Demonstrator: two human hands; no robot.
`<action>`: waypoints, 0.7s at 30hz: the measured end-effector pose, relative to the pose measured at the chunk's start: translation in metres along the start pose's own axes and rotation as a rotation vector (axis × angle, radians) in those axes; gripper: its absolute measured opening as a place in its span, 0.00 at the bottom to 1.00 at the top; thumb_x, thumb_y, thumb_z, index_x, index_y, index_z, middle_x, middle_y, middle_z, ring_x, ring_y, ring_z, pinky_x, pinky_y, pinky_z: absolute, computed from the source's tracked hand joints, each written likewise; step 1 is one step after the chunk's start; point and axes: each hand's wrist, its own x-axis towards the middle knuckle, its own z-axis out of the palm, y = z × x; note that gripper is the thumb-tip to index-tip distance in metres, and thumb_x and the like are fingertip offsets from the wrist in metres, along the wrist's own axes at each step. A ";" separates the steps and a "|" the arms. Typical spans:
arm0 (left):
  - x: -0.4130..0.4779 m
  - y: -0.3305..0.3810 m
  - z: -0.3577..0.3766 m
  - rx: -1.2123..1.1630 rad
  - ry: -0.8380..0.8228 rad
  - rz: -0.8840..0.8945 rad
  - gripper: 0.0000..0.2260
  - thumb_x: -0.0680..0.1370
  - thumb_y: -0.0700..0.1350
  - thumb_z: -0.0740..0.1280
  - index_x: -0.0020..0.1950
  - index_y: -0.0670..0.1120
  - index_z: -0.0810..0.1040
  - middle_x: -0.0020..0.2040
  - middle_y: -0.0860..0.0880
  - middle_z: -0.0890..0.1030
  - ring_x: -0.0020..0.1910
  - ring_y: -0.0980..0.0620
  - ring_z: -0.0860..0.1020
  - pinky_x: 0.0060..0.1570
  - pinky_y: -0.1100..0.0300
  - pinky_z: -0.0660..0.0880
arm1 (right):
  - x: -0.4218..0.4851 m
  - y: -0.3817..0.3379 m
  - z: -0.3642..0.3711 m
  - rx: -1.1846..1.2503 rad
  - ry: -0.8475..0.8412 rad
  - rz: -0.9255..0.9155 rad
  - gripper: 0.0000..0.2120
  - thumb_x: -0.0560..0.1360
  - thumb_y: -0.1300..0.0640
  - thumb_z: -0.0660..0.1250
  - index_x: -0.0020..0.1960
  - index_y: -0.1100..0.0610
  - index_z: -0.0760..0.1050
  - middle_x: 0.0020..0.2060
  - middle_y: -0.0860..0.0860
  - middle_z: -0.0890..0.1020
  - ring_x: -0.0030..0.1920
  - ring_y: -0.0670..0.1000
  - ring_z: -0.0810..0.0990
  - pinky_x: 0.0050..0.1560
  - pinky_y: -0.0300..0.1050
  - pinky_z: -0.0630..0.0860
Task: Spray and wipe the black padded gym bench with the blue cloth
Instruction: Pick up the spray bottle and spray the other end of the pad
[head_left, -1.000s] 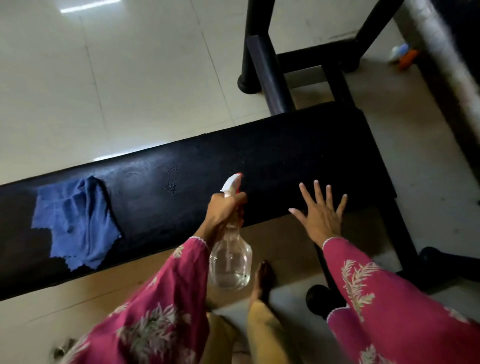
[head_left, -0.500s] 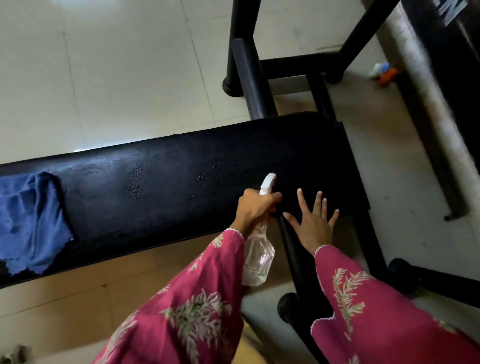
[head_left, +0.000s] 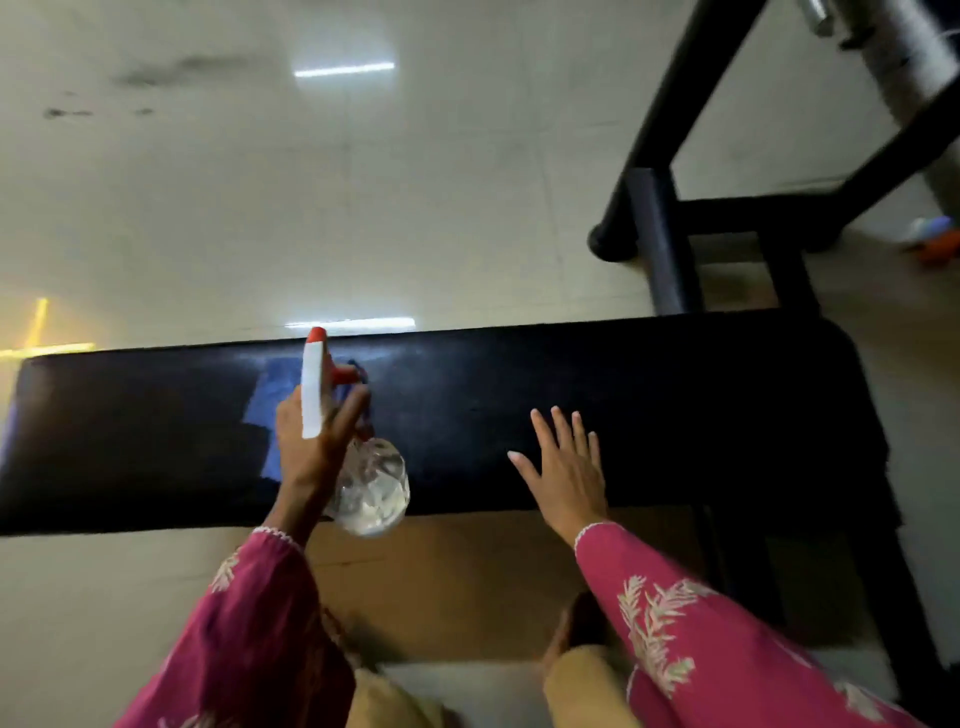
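Left hand (head_left: 311, 447) grips the spray bottle (head_left: 371, 488), nozzle over the counter (head_left: 675, 415) to wet it; right hand (head_left: 569, 478) kept clear, fingers (head_left: 560, 434) spread, empty.

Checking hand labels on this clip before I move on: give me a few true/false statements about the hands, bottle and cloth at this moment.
1. The left hand holds the bottle. True.
2. The right hand grips the cloth. False: its fingers are spread and hold nothing, and the cloth is well to its left.
3. The cloth lies on the bench, partly hidden behind the left hand and bottle. True.
4. The bottle stands on the floor. False: it is held up in front of the bench.
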 end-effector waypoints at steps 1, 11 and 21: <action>0.010 -0.009 -0.034 -0.002 0.091 0.018 0.16 0.69 0.47 0.68 0.53 0.67 0.76 0.35 0.61 0.80 0.32 0.63 0.76 0.34 0.66 0.75 | 0.003 -0.035 0.008 0.031 -0.020 -0.058 0.30 0.79 0.42 0.51 0.75 0.51 0.47 0.76 0.53 0.48 0.75 0.53 0.43 0.73 0.49 0.42; 0.106 -0.128 -0.287 0.130 0.632 0.079 0.17 0.71 0.50 0.69 0.53 0.41 0.76 0.46 0.42 0.80 0.42 0.50 0.78 0.46 0.64 0.74 | 0.037 -0.335 0.158 -0.065 -0.027 -0.511 0.32 0.73 0.47 0.67 0.72 0.54 0.61 0.72 0.55 0.62 0.72 0.58 0.62 0.69 0.55 0.57; 0.151 -0.181 -0.353 0.178 0.554 0.150 0.22 0.71 0.49 0.67 0.55 0.33 0.72 0.45 0.47 0.74 0.38 0.66 0.73 0.42 0.77 0.69 | 0.056 -0.380 0.219 -0.307 0.019 -0.447 0.40 0.63 0.37 0.67 0.70 0.52 0.62 0.68 0.58 0.70 0.65 0.59 0.72 0.59 0.62 0.70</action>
